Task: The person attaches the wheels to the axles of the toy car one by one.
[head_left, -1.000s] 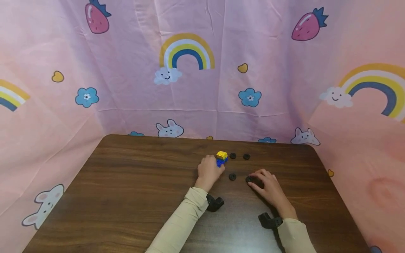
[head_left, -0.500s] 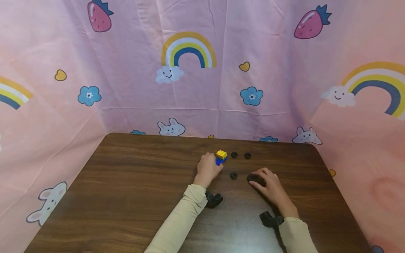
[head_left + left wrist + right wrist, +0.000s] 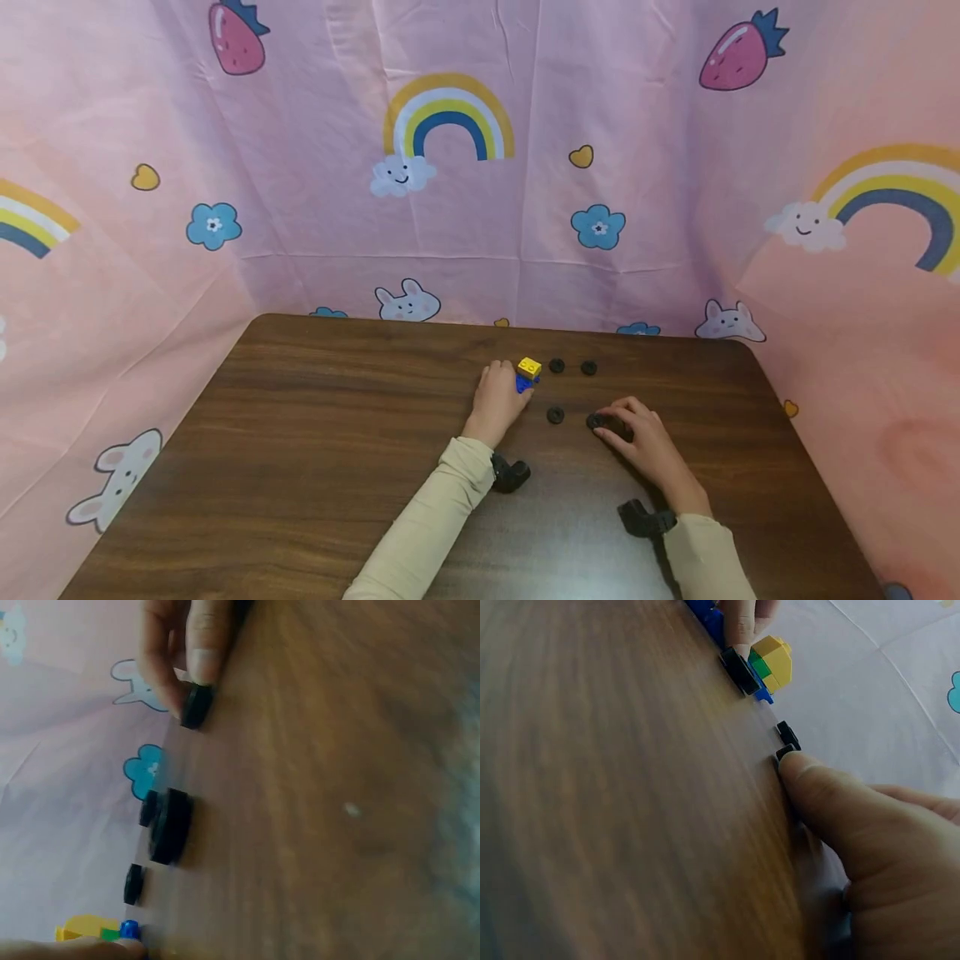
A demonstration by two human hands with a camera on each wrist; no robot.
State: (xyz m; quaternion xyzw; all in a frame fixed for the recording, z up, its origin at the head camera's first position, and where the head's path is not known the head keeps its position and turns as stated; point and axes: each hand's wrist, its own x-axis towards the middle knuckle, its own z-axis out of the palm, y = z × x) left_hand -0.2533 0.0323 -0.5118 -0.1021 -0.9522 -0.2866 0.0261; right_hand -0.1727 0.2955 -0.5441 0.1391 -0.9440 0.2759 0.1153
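My left hand (image 3: 498, 402) grips a small toy-brick build by its near side. A yellow brick (image 3: 529, 367) tops a blue base (image 3: 524, 383), and a green piece (image 3: 760, 664) shows between them in the right wrist view. To the right, my right hand (image 3: 643, 442) pinches a small black toy wheel (image 3: 595, 421) between thumb and fingers, at the table surface. Another black wheel (image 3: 555, 415) lies on the table between the hands. The left hand's far fingers are mostly hidden in the head view.
Beyond the hands, two more black wheels, one nearer the build (image 3: 557, 365) and one farther right (image 3: 588, 367), lie toward the back of the brown wooden table (image 3: 337, 400). A patterned pink cloth (image 3: 480, 217) hangs along the back and sides. Each wrist wears a black camera mount (image 3: 510, 473).
The head view has shifted slightly. The brick build has moved a little to the right with my left hand. My right hand keeps hold of the wheel in nearly the same place.
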